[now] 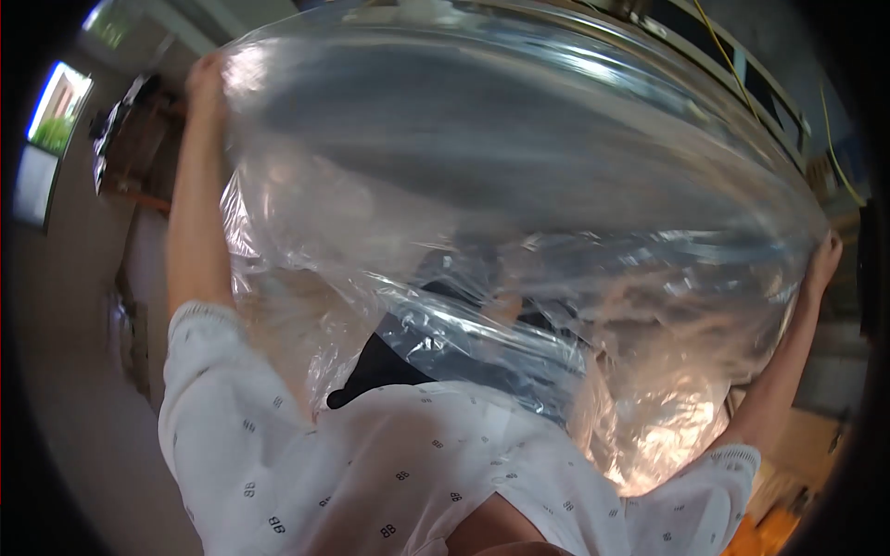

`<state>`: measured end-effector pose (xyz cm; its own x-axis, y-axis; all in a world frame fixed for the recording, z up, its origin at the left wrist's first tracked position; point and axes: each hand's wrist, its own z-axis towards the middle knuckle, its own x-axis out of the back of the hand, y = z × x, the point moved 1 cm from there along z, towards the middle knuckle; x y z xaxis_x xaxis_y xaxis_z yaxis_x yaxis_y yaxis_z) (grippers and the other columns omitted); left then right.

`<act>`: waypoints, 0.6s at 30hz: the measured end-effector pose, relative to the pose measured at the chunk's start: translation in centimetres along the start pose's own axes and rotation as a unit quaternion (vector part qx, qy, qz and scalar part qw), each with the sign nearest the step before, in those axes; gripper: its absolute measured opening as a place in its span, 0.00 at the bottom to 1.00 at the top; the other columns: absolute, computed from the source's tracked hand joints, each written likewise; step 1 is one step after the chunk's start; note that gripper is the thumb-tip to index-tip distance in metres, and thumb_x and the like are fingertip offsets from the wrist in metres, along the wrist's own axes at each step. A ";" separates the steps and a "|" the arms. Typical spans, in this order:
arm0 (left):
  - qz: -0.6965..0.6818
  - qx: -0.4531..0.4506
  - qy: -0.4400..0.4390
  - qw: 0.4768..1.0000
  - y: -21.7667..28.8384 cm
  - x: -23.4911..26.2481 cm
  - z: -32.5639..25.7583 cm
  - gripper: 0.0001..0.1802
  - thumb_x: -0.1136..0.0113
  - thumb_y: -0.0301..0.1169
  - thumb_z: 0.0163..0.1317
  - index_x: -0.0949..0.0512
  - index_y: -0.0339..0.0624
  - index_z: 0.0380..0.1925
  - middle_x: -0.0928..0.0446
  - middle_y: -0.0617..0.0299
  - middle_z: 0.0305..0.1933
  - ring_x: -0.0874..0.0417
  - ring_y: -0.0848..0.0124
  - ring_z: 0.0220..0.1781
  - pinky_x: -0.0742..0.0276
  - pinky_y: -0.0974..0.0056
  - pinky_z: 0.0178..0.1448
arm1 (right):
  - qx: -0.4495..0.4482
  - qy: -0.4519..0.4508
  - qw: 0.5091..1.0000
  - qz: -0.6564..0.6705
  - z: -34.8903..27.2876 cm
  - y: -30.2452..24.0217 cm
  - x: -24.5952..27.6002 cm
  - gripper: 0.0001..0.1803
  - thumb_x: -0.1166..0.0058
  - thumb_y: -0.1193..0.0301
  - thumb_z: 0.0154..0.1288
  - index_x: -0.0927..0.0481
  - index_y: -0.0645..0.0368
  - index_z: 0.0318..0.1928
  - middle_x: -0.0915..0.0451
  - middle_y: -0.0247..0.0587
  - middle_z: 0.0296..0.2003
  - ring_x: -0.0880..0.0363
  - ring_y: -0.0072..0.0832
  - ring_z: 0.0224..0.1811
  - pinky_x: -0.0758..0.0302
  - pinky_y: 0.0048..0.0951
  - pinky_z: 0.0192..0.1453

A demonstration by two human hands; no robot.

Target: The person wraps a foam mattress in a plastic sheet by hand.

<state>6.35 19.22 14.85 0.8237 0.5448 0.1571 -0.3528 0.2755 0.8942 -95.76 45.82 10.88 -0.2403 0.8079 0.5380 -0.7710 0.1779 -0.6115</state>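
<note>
A wide sheet of clear plastic film (445, 148) is stretched between my two raised hands. My left hand (206, 79) is closed on its upper left edge. Far to the right, my right hand (825, 255) grips the opposite edge, lower in the view. The film is taut and glossy across the top. Below, it hangs in loose crinkled folds in front of my body, and dark clothing shows through it. Whether the film is one layer or several I cannot tell.
Beyond the film's top edge runs a pale frame with dark openings (681, 20). A yellow cord (728, 60) hangs in front of it. A bright window (57, 111) and a brown wooden piece of furniture (144, 153) stand at left. Something orange (774, 530) lies at lower right.
</note>
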 end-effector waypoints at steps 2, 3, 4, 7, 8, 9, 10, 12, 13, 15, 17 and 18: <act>0.171 -0.062 -0.033 0.983 -0.9 -8.4 -3.8 0.17 0.48 0.39 0.59 0.26 0.38 0.42 0.24 0.56 0.41 0.25 0.67 0.43 0.30 0.65 0.48 | 0.148 0.027 0.968 -0.199 -1.9 5.8 -0.4 0.20 0.60 0.63 0.67 0.34 0.67 0.50 0.29 0.61 0.46 0.32 0.53 0.50 0.35 0.37 0.53; 0.170 -0.033 -0.022 0.985 -3.1 -11.3 -4.4 0.16 0.47 0.38 0.58 0.26 0.39 0.40 0.24 0.56 0.40 0.25 0.67 0.42 0.30 0.64 0.48 | 0.051 -0.036 0.969 -0.237 -2.8 8.4 -0.5 0.18 0.61 0.64 0.67 0.34 0.66 0.49 0.29 0.60 0.47 0.32 0.52 0.52 0.36 0.38 0.54; 0.159 -0.106 -0.027 0.981 -5.1 -13.7 -5.3 0.14 0.45 0.36 0.57 0.26 0.39 0.39 0.24 0.56 0.38 0.24 0.67 0.40 0.30 0.65 0.48 | 0.054 0.003 0.972 -0.229 -3.6 10.6 0.3 0.17 0.61 0.65 0.67 0.34 0.65 0.49 0.29 0.59 0.47 0.32 0.52 0.52 0.36 0.38 0.53; 0.100 -0.095 -0.013 0.990 -8.4 -15.3 -5.8 0.12 0.44 0.34 0.57 0.27 0.39 0.37 0.26 0.60 0.32 0.25 0.72 0.33 0.28 0.67 0.39 | 0.014 0.007 0.979 -0.204 -6.3 9.1 -1.5 0.17 0.60 0.65 0.67 0.34 0.65 0.48 0.29 0.55 0.44 0.30 0.47 0.47 0.35 0.36 0.52; 0.003 -0.027 -0.043 0.999 -7.8 -15.5 -5.7 0.11 0.45 0.34 0.58 0.28 0.39 0.37 0.28 0.63 0.30 0.27 0.75 0.30 0.30 0.70 0.34 | 0.016 0.006 0.979 -0.204 -6.9 7.8 -1.6 0.17 0.60 0.65 0.67 0.34 0.65 0.48 0.29 0.55 0.44 0.30 0.47 0.47 0.35 0.36 0.52; -0.090 0.043 -0.068 0.993 -7.4 -15.0 -5.6 0.10 0.45 0.33 0.59 0.28 0.39 0.37 0.30 0.65 0.28 0.29 0.78 0.27 0.31 0.72 0.28 | 0.014 0.001 0.984 -0.177 -7.3 5.7 -2.3 0.16 0.61 0.65 0.68 0.34 0.65 0.48 0.29 0.54 0.44 0.30 0.45 0.46 0.35 0.35 0.52; -0.092 0.046 -0.070 0.992 -7.3 -15.4 -5.5 0.10 0.45 0.33 0.59 0.28 0.39 0.37 0.30 0.65 0.28 0.29 0.78 0.27 0.31 0.72 0.28 | 0.008 0.002 0.987 -0.159 -7.6 4.6 -1.8 0.16 0.61 0.65 0.68 0.34 0.65 0.48 0.29 0.53 0.44 0.30 0.44 0.45 0.35 0.34 0.51; -0.087 0.048 -0.092 0.991 -7.2 -15.8 -5.5 0.10 0.47 0.35 0.62 0.29 0.40 0.36 0.32 0.68 0.27 0.32 0.81 0.25 0.36 0.74 0.23 | 0.014 -0.012 0.988 -0.154 -7.6 4.3 -1.8 0.16 0.63 0.66 0.69 0.34 0.65 0.47 0.29 0.51 0.44 0.30 0.41 0.45 0.35 0.33 0.51; -0.091 0.049 -0.091 0.990 -7.4 -15.9 -5.4 0.10 0.47 0.35 0.62 0.29 0.40 0.36 0.32 0.68 0.27 0.32 0.81 0.25 0.36 0.74 0.23 | 0.021 -0.016 0.987 -0.156 -7.6 4.4 -1.6 0.16 0.64 0.65 0.69 0.34 0.65 0.48 0.29 0.51 0.44 0.30 0.41 0.46 0.35 0.32 0.52; -0.244 0.099 -0.174 0.949 -7.7 -15.6 -5.2 0.11 0.46 0.37 0.62 0.29 0.40 0.36 0.31 0.68 0.28 0.32 0.80 0.26 0.35 0.74 0.25 | 0.031 -0.018 0.987 -0.158 -7.3 4.6 -1.3 0.16 0.64 0.65 0.69 0.34 0.65 0.49 0.29 0.51 0.45 0.30 0.41 0.46 0.35 0.32 0.53; -0.248 0.119 -0.211 0.938 -7.0 -14.9 -5.2 0.12 0.46 0.37 0.62 0.28 0.40 0.37 0.31 0.69 0.29 0.31 0.81 0.26 0.34 0.75 0.26 | 0.053 -0.023 0.987 -0.148 -7.7 4.4 -1.3 0.19 0.64 0.64 0.69 0.34 0.66 0.52 0.29 0.52 0.48 0.31 0.43 0.51 0.36 0.33 0.55; -0.253 0.137 -0.248 0.925 -6.6 -14.5 -5.3 0.12 0.45 0.38 0.62 0.28 0.41 0.37 0.30 0.69 0.30 0.31 0.81 0.27 0.34 0.76 0.28 | 0.053 -0.024 0.987 -0.149 -7.6 4.3 -1.2 0.19 0.64 0.64 0.69 0.34 0.66 0.52 0.29 0.52 0.48 0.31 0.43 0.51 0.36 0.33 0.55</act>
<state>-5.61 13.66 4.46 0.9790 -0.0487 -0.1979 0.2031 0.1472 0.9680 -94.27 49.91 3.20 -0.0196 0.7010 0.7128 -0.8682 0.3416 -0.3599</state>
